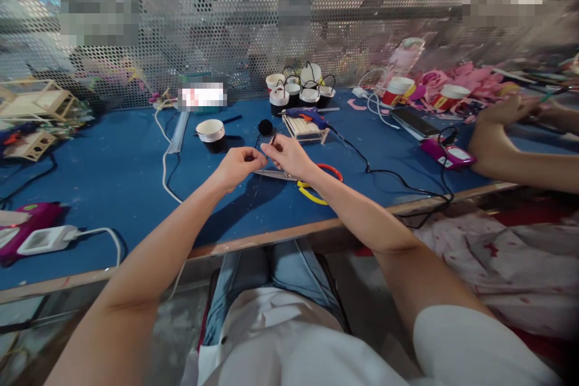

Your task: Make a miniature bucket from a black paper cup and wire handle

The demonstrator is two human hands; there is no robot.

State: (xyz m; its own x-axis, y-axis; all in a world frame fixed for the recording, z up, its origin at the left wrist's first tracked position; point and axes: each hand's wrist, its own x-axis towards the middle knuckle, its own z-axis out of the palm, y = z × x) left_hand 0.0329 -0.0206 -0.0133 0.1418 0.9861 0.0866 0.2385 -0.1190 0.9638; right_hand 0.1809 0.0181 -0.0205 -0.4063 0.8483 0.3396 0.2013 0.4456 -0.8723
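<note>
My left hand (239,166) and my right hand (287,155) meet over the blue table (131,175), fingertips pinched close together. A thin dark strand shows at the fingertips of both, too small to make out well. Just behind them lies a round black piece (265,127). Scissors (319,184) with red and yellow handles lie under and beside my right hand, their blades pointing left. A white and black cup (211,134) stands to the left, beyond my left hand.
Several small cups with black loops (310,94) stand at the back. A blue glue gun (307,116) rests on a stick rack, its cord running right. Further right are a phone (415,123), a pink power strip (447,154) and another person's arms (520,157). White cables lie left.
</note>
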